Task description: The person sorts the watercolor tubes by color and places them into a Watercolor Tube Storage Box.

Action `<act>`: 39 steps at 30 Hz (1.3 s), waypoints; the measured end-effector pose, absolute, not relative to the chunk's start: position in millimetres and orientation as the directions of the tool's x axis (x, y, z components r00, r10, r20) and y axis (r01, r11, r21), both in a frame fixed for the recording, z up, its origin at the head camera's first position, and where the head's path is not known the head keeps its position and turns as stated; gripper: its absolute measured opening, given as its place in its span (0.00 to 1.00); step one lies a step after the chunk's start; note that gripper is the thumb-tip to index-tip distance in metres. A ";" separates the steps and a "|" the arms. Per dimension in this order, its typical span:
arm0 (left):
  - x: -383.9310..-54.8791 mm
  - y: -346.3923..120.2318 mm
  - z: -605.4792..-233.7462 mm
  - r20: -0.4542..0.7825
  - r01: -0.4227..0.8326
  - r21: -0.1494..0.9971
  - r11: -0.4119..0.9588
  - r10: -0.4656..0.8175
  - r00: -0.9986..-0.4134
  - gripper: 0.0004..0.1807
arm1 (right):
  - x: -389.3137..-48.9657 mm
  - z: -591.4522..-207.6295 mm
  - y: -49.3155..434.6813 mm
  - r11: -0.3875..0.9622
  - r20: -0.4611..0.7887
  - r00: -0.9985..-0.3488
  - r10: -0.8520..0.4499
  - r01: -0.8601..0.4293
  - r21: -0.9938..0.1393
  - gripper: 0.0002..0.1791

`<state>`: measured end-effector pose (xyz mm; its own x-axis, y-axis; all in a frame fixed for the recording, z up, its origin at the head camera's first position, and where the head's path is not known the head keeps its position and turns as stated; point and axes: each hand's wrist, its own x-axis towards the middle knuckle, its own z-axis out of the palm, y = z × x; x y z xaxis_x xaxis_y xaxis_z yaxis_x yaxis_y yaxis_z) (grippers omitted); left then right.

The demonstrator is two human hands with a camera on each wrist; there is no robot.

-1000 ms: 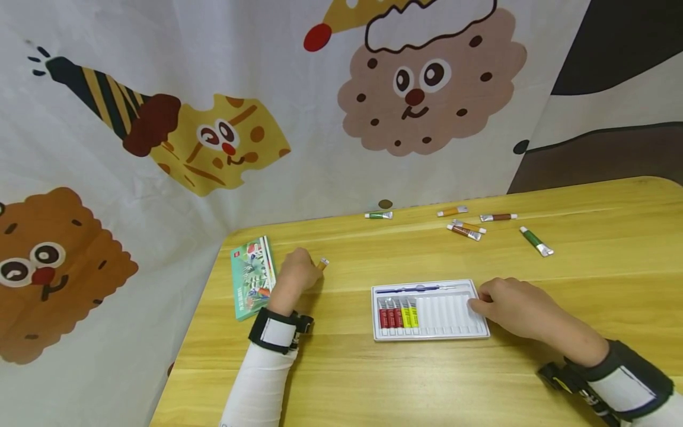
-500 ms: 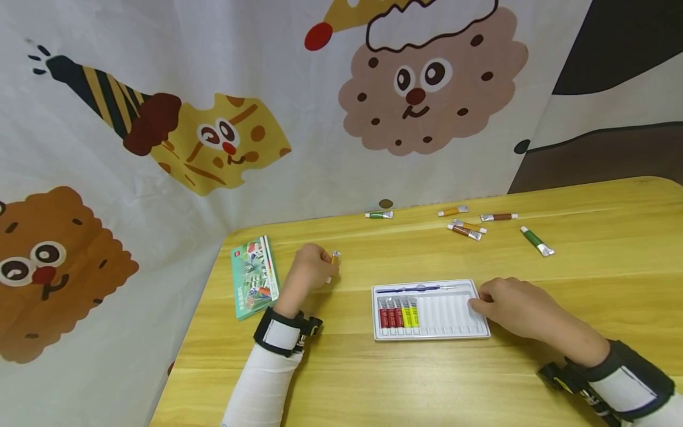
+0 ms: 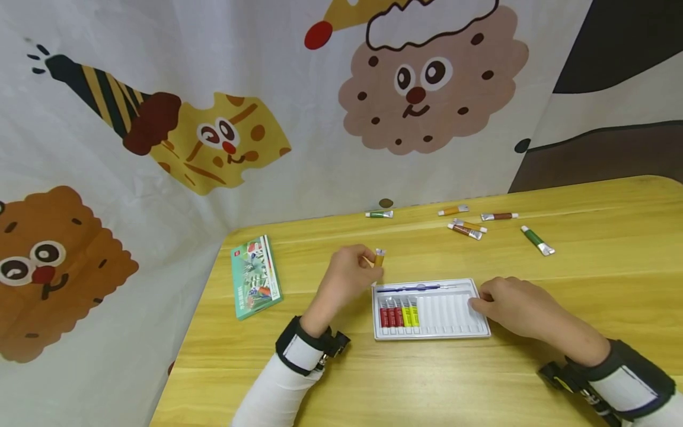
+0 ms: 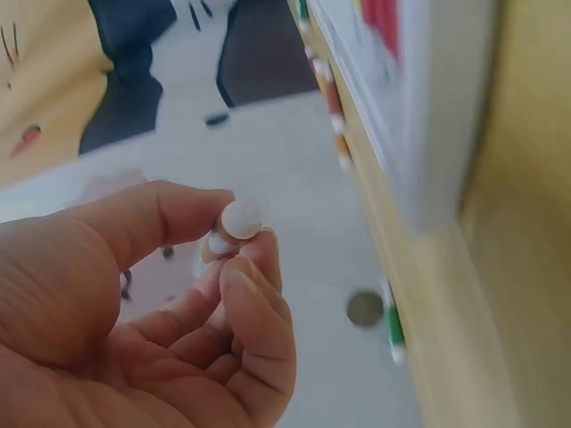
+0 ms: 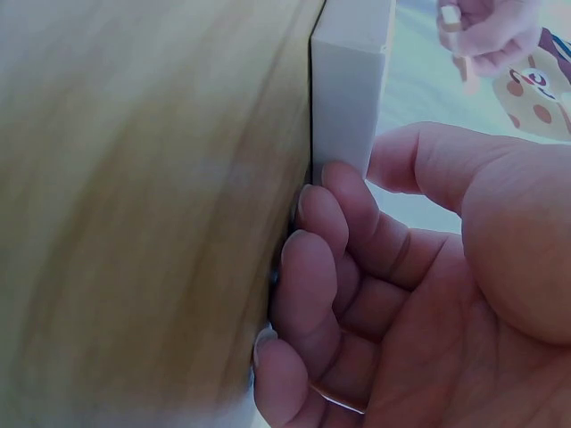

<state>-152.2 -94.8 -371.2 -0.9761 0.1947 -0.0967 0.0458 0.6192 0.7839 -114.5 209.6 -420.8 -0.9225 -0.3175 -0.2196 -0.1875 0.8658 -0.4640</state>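
In the head view my left hand (image 3: 349, 276) pinches an ochre paint tube (image 3: 379, 258) between thumb and fingertips, just off the tray's upper left corner. The left wrist view shows the tube's white cap (image 4: 241, 219) end-on. A white plastic paint tray (image 3: 453, 338) lies flat on the table. Three red tubes (image 3: 392, 317) and two yellow tubes (image 3: 411, 316) fill its left slots; the right slots are bare. A blue paintbrush (image 3: 416, 289) lies in its top groove. My right hand (image 3: 514, 308) grips the tray's right edge, thumb on the rim, fingers against the side wall (image 5: 346, 107).
A teal illustrated box (image 3: 255, 279) lies at the table's left. Along the back are a green tube (image 3: 380, 214), ochre tubes (image 3: 453, 210) and brown tubes (image 3: 498, 216). Another green tube (image 3: 537, 241) lies further right. A printed cloth (image 3: 299, 190) hangs behind the table.
My left hand has moved right, from beside the teal box to the tray's upper left corner, carrying the ochre tube. My right hand and the tray have stayed in place.
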 end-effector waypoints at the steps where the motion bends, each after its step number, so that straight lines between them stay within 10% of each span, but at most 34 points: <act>1: -149.6 -90.8 -370.4 -0.095 0.049 0.788 0.613 0.200 -0.975 0.07 | -114.5 -420.8 209.8 0.865 -0.218 -0.923 -0.318 -0.189 -0.465 0.18; 39: -123.0 -35.5 -388.6 -0.380 0.028 0.666 0.745 0.372 -0.847 0.27 | -116.9 -423.0 211.7 0.861 -0.219 -0.920 -0.324 -0.190 -0.472 0.20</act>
<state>-123.0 -35.5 -388.6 -0.8469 0.3719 -0.3801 0.0282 0.7452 0.6663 -116.9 211.7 -423.0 -0.9203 -0.3239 -0.2191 -0.1904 0.8605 -0.4725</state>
